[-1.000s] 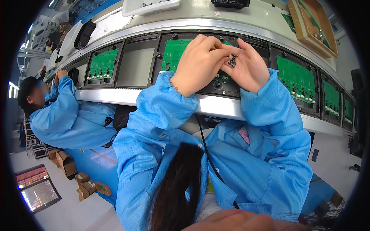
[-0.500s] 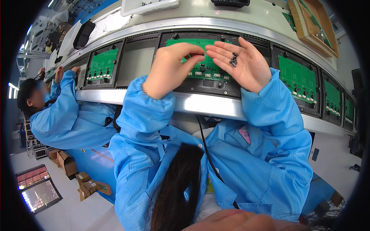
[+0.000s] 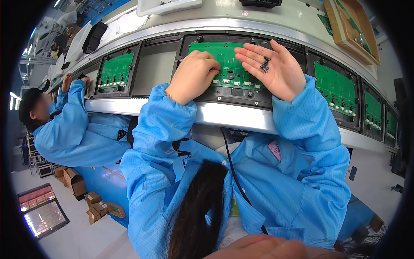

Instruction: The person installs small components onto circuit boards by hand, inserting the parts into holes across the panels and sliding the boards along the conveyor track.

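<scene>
My left hand (image 3: 195, 77) is over the left part of a green circuit board (image 3: 235, 56), its fingers curled and thumb pressed in close to the surface. Whatever those fingertips pinch, if anything, is hidden behind them. Palm up, my right hand (image 3: 280, 71) is held above the right part of the same board with its fingers stretched flat. Several small black cylindrical parts (image 3: 265, 64) lie loose on that palm. White connectors (image 3: 236, 83) and a round black part (image 3: 230, 76) stand along the board's near edge. A black frame (image 3: 215, 92) surrounds the board.
More framed boards, one left (image 3: 116, 71) and one right (image 3: 334, 86), sit along the line. A metal rail (image 3: 233, 117) runs in front. Behind are a white tray (image 3: 170, 6), a black bin (image 3: 261, 2) and a cardboard box (image 3: 351, 32). A co-worker (image 3: 82, 129) works at left.
My left hand has moved down and left, from beside my right fingertips to the board's left part. My right hand, still palm up with the black parts, has shifted slightly right.
</scene>
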{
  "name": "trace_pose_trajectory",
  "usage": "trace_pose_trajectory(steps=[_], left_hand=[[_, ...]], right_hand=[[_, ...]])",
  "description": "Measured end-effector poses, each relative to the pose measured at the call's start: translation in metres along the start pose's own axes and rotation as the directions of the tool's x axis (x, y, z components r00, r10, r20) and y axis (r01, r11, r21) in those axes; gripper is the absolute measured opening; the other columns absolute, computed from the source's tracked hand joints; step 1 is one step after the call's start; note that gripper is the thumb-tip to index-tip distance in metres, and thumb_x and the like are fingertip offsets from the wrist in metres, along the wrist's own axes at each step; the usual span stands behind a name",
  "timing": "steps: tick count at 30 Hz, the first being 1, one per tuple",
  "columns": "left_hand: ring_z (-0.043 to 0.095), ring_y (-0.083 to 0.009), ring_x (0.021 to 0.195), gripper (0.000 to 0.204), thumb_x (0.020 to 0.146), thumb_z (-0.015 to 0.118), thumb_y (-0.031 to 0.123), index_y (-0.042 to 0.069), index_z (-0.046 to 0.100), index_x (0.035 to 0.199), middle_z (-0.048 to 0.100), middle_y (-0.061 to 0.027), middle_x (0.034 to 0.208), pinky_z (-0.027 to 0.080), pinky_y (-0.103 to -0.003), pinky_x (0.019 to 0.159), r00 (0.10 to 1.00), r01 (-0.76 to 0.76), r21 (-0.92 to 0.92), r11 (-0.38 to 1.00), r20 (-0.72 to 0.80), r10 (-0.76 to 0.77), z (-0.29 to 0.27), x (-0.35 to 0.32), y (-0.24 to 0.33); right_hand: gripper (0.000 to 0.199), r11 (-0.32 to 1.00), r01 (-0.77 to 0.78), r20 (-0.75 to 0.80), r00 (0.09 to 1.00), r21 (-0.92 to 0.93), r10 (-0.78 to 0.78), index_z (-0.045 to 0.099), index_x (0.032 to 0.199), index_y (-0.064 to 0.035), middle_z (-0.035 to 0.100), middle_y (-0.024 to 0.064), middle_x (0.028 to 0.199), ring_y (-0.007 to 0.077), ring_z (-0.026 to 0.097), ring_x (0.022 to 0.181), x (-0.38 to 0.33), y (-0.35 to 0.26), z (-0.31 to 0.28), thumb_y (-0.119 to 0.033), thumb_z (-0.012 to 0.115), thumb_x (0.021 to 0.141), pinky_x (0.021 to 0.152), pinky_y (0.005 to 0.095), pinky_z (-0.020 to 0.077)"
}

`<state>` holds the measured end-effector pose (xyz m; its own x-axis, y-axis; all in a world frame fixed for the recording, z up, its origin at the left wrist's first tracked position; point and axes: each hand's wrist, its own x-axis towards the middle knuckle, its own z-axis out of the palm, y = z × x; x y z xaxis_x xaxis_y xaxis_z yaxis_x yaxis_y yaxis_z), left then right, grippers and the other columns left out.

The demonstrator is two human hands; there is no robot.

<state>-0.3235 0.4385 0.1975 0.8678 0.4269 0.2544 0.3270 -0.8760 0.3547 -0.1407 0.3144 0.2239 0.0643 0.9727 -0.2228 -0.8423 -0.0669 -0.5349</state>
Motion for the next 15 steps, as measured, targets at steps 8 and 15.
trace_pose_trajectory(steps=[8,15], left_hand=[[0.054,-0.0229,0.080,0.010,0.075,0.061,0.008,0.004,0.069,0.080,0.063,-0.0053,0.084,0.045,-0.032,0.078,0.999,-0.015,0.045,0.999,0.030,0.013,-0.0019,0.0011,0.0032],[0.053,-0.0223,0.079,0.009,0.074,0.061,0.008,0.004,0.068,0.078,0.062,-0.0048,0.084,0.045,-0.032,0.077,0.998,-0.068,0.075,0.995,0.005,0.068,0.0015,-0.0010,0.0026]], right_hand=[[0.057,1.000,0.003,0.032,0.999,-0.002,-0.003,0.026,0.130,0.0145,0.035,0.0315,0.131,0.0348,0.040,0.123,0.0011,0.0011,-0.0020,-0.032,0.031,0.096,0.106,0.0381,0.0316],[0.057,1.000,0.006,0.028,1.000,-0.015,-0.005,0.027,0.129,0.0142,0.036,0.0314,0.131,0.0347,0.040,0.123,0.0010,0.0029,0.0004,-0.031,0.031,0.096,0.106,0.0382,0.0316]])
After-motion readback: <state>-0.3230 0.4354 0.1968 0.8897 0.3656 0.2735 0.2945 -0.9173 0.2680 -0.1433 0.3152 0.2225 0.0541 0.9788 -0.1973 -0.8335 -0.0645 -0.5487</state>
